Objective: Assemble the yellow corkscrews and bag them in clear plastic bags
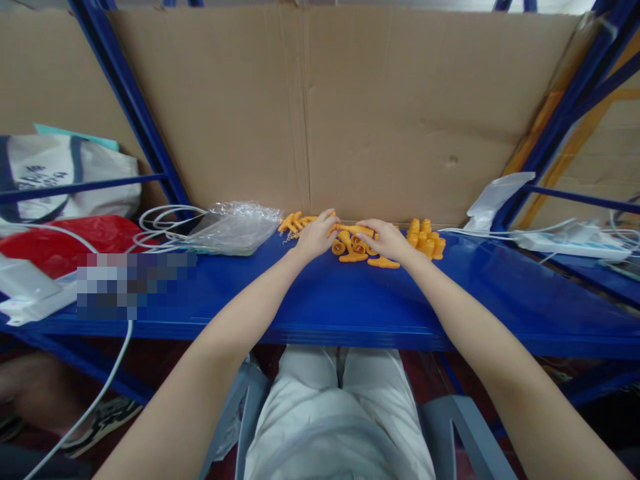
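Observation:
Both my hands reach to the back of a blue shelf (350, 300). My left hand (316, 235) and my right hand (385, 239) are closed on the two ends of one long orange plastic piece (354, 230), held just above a small heap of loose orange pieces (350, 252). More orange pieces (294, 223) lie just left of my left hand. A cluster of upright orange pieces (426, 239) stands right of my right hand.
A cardboard sheet (350, 113) walls off the back. A clear plastic bag (231, 227) and white cables (165, 219) lie to the left, with a red bag (65, 243) and a white tote (65, 177). A power strip (575, 245) sits at right.

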A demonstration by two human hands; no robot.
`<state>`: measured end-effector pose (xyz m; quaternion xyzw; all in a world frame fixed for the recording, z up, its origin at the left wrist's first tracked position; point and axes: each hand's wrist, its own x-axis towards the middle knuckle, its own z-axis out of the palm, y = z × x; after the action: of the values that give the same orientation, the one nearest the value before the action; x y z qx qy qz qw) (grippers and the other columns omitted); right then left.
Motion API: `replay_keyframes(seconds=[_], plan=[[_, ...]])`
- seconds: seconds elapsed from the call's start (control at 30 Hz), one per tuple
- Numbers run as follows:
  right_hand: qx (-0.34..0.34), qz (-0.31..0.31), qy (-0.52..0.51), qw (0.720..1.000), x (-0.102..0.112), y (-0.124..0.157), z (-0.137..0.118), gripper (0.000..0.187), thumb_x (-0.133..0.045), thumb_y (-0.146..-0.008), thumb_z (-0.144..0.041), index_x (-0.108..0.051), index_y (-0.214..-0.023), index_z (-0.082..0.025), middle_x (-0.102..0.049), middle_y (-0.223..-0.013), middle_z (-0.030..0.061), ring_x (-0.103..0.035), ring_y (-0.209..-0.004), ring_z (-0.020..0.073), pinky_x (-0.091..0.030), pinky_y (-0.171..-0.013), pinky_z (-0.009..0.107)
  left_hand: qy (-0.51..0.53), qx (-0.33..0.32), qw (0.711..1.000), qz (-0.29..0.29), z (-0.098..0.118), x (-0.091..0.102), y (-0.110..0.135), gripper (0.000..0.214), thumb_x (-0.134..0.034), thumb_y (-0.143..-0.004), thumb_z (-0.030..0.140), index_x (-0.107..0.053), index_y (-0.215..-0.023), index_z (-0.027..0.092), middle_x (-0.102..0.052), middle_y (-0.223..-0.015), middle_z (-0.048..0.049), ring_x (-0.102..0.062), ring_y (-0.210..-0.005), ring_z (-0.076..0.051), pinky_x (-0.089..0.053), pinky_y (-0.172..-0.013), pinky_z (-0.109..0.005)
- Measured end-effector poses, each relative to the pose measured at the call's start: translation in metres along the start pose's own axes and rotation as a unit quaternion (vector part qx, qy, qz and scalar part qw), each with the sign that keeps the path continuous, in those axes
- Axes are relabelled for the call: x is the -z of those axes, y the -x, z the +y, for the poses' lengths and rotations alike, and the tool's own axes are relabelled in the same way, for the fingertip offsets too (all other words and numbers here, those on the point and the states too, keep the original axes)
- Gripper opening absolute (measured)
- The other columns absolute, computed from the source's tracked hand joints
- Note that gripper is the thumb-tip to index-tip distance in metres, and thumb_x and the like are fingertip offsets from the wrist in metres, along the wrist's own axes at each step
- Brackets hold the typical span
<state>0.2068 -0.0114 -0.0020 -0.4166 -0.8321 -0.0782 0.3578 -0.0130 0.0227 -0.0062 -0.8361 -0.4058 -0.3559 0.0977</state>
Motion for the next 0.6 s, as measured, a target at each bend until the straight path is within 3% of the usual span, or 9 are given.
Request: replay_keyframes(seconds=[0.17,0.37,0.47,0.6], plan=[[0.013,-0.002,0.078,0.997,0.0030,0.0014,-0.0026,0.037,-0.053,-0.096,-0.031,-0.067,-0.128,-0.017,-0.071,-0.121,0.0154,-0.063,-0.117,0.0312,-0.048,-0.102,0.050,-0.006,0.009,1.000,0.001,0.0019,-0.0016,-0.0008,0.022,-0.054,-0.092,0.018,-0.067,-0.110,0.018,-0.057,-0.145,-0.0127,-0.060,-0.128,-0.028,-0.049,-0.105,-0.044],[-0.023,-0.028,0.009,0.999,-0.0029,-0.0002,-0.0065,0.030,-0.055,-0.095,-0.036,-0.070,-0.117,-0.021,-0.072,-0.119,0.0122,-0.064,-0.115,0.0309,-0.042,-0.107,0.052,-0.014,-0.005,1.000,-0.013,0.0059,0.0040,0.0018,0.024,-0.052,-0.093,0.016,-0.067,-0.112,0.019,-0.050,-0.153,-0.0135,-0.064,-0.122,-0.027,-0.054,-0.099,-0.043],[-0.032,-0.050,-0.002,0.998,-0.0051,-0.0019,-0.0070,0.025,-0.053,-0.095,-0.033,-0.070,-0.110,-0.021,-0.074,-0.111,0.0111,-0.066,-0.109,0.0296,-0.045,-0.102,0.047,-0.014,-0.021,0.999,-0.025,0.0086,0.0054,0.0024,0.025,-0.051,-0.092,0.014,-0.067,-0.112,0.018,-0.045,-0.157,-0.0135,-0.067,-0.117,-0.026,-0.056,-0.095,-0.041],[-0.032,-0.047,0.035,0.998,-0.0027,-0.0024,-0.0094,0.021,-0.054,-0.093,-0.028,-0.067,-0.107,-0.020,-0.072,-0.109,0.0129,-0.065,-0.104,0.0289,-0.047,-0.093,0.042,-0.011,-0.041,0.999,-0.027,0.0086,0.0006,0.0002,0.025,-0.051,-0.093,0.014,-0.069,-0.110,0.018,-0.062,-0.140,-0.0110,-0.067,-0.117,-0.024,-0.055,-0.097,-0.038]])
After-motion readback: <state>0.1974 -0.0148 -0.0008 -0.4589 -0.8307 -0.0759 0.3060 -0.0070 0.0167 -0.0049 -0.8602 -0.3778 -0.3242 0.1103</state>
